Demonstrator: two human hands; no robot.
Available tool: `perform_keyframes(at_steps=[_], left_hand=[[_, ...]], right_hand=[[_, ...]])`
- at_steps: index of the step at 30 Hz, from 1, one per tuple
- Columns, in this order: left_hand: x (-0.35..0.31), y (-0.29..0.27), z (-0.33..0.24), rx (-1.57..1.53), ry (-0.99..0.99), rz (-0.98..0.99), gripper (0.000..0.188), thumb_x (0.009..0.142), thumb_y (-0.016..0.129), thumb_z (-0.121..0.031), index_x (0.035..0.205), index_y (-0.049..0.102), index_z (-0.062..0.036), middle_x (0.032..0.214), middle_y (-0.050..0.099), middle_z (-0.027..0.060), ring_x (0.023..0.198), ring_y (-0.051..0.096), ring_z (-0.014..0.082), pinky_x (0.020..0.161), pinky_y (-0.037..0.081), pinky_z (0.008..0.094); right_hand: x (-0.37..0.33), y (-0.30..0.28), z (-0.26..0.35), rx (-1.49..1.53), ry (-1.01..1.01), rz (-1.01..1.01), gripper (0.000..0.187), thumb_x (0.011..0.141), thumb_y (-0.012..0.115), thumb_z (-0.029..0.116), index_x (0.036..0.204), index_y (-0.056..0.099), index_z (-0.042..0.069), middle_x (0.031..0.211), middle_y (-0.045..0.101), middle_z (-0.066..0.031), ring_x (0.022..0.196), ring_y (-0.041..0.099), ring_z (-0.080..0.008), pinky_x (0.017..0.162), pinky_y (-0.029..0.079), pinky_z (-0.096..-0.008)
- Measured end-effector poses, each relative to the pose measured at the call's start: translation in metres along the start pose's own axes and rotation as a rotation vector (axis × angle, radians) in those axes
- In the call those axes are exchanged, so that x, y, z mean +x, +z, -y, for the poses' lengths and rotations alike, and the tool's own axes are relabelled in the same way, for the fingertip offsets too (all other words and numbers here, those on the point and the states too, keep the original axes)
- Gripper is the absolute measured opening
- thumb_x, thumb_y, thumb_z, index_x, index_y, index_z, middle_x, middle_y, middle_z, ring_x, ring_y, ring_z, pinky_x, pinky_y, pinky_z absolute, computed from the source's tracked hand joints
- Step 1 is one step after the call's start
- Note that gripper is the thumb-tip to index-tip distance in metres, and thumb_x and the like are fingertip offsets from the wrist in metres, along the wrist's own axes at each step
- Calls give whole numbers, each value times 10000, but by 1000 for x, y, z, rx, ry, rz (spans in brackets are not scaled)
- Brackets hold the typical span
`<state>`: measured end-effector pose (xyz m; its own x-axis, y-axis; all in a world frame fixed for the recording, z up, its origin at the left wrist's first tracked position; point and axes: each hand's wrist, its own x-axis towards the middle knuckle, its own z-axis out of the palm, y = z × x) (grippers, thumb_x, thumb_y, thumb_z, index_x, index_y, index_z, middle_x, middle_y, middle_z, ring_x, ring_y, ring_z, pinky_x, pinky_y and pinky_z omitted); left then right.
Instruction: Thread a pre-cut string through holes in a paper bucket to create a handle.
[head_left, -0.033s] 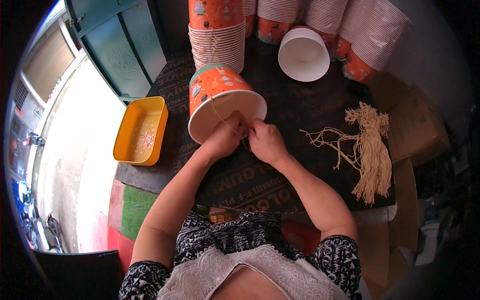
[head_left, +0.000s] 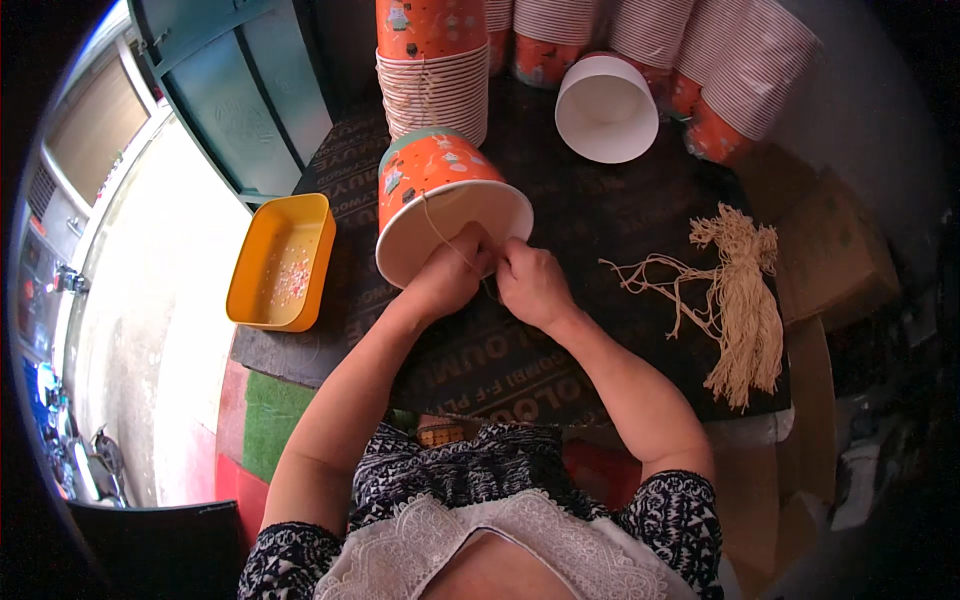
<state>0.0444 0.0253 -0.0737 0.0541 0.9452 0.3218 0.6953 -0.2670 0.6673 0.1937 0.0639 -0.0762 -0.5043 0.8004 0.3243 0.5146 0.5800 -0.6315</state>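
Note:
An orange paper bucket [head_left: 440, 165] with a printed pattern lies tilted, its white mouth facing me. A thin cream string [head_left: 432, 219] comes out of its side near the rim and runs down across the mouth to my hands. My left hand [head_left: 455, 272] is closed at the mouth, fingers curled partly inside, with the string at them. My right hand [head_left: 532, 282] pinches at the lower right rim, close against the left fingertips. Both seem to hold the string; the exact spot between the fingertips is hidden.
A tall stack of paper buckets [head_left: 432, 90] stands behind. More stacks [head_left: 760, 65] line the back right, near a loose white-lined bucket [head_left: 607, 112]. A yellow tray [head_left: 320, 265] holding small bits sits left. A string bundle [head_left: 745, 310] lies right on the black board [head_left: 610, 210].

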Motion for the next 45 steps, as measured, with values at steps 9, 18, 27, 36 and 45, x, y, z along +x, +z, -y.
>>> perform_keyframes(at_steps=[9,18,27,36,45], left_hand=[[0,2,2,35,-60,90,145,875,524,-128,968,524,-17,871,587,178,849,587,327,756,462,388],[2,-20,-20,-377,-425,194,71,840,548,-86,856,537,-17,710,553,66,567,535,120,482,426,254],[0,-31,-19,-610,-438,252,63,806,547,-9,866,532,4,712,553,59,581,543,125,496,434,233],[0,-28,-20,-564,-362,227,109,782,564,3,886,531,5,716,545,51,554,529,121,467,415,231],[-2,-15,-3,-401,-154,118,213,770,547,33,979,528,-8,732,523,34,574,503,128,506,430,261]], right_hand=[[1,-4,1,154,82,86,154,799,493,104,860,581,-6,774,608,-254,767,595,-433,658,472,-521],[0,-5,-3,295,-9,92,136,828,519,80,759,567,-27,588,586,-170,468,582,-204,470,453,-332],[0,-11,4,250,42,191,129,792,546,114,804,607,1,745,621,-203,704,627,-363,594,485,-427],[-4,-10,-1,161,-247,-31,77,796,570,73,753,593,13,578,586,-136,549,601,-327,493,457,-357],[-4,-3,0,42,-192,-217,122,810,592,106,908,576,36,872,584,-149,800,587,-354,659,494,-439]])
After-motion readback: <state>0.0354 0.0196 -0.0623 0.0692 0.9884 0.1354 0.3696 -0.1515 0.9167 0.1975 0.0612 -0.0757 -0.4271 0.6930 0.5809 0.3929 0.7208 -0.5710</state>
